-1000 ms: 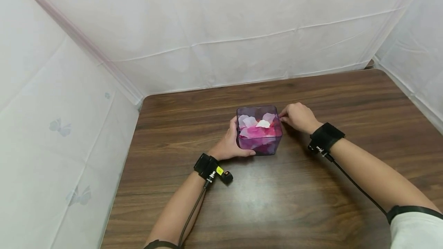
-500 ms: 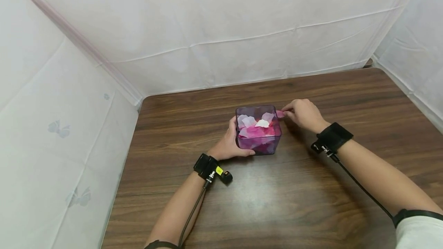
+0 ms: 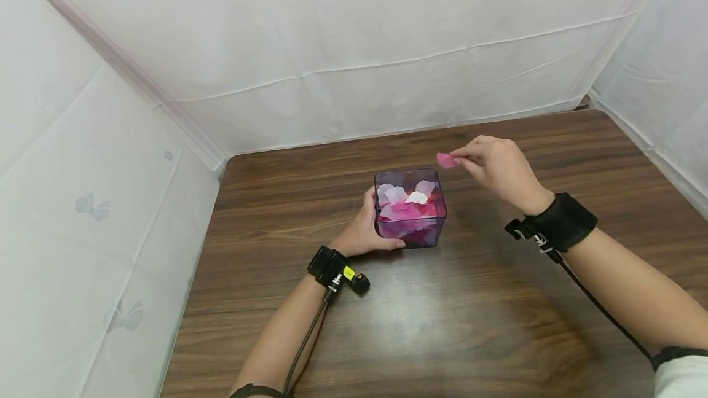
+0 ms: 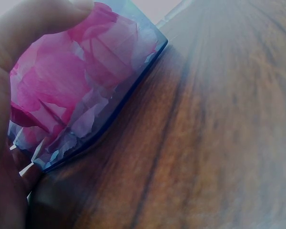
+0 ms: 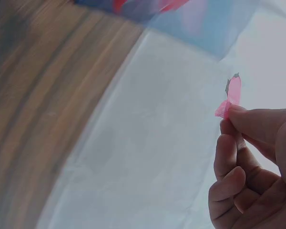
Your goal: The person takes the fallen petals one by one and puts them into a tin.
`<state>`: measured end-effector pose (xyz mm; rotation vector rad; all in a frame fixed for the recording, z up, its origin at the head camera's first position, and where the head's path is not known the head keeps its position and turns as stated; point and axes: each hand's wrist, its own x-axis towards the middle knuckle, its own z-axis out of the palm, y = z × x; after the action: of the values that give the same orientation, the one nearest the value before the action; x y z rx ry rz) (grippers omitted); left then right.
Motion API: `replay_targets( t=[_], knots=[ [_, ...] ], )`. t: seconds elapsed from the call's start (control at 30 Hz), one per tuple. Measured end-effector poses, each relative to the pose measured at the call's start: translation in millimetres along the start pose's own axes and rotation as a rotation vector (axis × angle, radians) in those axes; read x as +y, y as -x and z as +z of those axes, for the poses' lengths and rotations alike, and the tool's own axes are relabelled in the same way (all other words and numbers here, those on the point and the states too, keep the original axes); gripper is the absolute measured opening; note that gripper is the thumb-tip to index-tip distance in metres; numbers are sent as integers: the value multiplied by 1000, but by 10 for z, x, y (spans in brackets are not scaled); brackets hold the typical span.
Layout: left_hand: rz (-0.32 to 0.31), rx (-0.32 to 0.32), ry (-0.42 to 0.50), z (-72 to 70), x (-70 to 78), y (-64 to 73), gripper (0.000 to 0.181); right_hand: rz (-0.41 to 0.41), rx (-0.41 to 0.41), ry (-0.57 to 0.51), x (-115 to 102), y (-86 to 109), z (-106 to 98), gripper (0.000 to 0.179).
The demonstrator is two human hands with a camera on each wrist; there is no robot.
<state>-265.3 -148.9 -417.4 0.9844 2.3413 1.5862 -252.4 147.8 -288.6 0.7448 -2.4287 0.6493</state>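
Observation:
A see-through purple square box stands on the wooden table, filled with pink, red and white artificial petals. My left hand grips the box from its left side, thumb across the near wall; the far fingers are hidden behind it. In the left wrist view the thumb lies over the box wall, with petals pressed against the inside. Between thumb and forefinger my right hand pinches a single pink petal, raised just beyond the box's back right corner. The right wrist view shows this petal at the fingertips.
The brown wooden table ends at a back edge, where a white cloth screen hangs. More white sheeting closes off the left, and another panel the right.
My right hand has lifted up and away from beside the box's right side, bringing a pink petal into view. My left hand keeps its grip on the box, which stays put.

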Motion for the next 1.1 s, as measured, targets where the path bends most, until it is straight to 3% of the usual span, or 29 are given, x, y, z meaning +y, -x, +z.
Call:
replay_targets(
  t=[0.3, 0.57, 0.9, 1.1],
  knots=[
    [7, 6, -21, 0, -15, -26, 125, -141, -64, -11, -418, 2, 58, 15],
    [-6, 0, -16, 31, -26, -62, 126, -130, -191, 30, -498, 73, 271, 16],
    [-19, 6, -34, 25, -57, -70, 125, -165, -169, 30, -509, 119, 312, 17],
    [-6, 13, -32, 27, -71, -75, 125, -174, -86, 15, -479, 162, 307, 16]
  ],
)
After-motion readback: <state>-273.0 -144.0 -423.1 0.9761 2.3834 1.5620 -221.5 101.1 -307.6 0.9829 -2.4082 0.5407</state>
